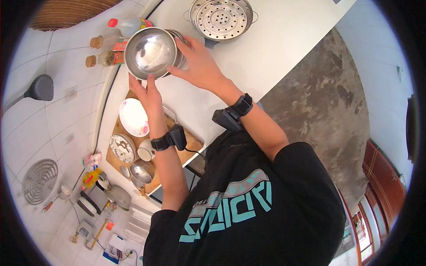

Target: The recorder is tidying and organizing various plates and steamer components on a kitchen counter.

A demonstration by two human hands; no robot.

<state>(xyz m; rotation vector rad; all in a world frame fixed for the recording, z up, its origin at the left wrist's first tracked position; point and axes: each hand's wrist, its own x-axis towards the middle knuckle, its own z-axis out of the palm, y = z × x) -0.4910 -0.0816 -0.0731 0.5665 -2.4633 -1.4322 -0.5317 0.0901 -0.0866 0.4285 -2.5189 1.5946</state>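
A shiny stainless steel bowl [151,53] is tilted so that its inside faces me, with more metal rims showing close behind its right side. My left hand [147,96] holds the lower edge of the bowl, thumb and fingers at the rim. On the right side, my right hand [199,66] grips the bowl and the metal ware behind it, its thumb near the front rim. How many pieces are in the stack cannot be told. Just left of the bowl stand bottles, one with a red cap [128,26] and two with cork-like stoppers [106,59].
A perforated steamer pot [222,18] stands on the white counter [259,50]. Below my left hand, a wooden board [191,143] bears a floral oval plate [133,116], patterned bowls [122,148], a cup [145,151], a metal bowl [141,173] and a spoon [125,171]. A black spatula [41,88] hangs on the tiles.
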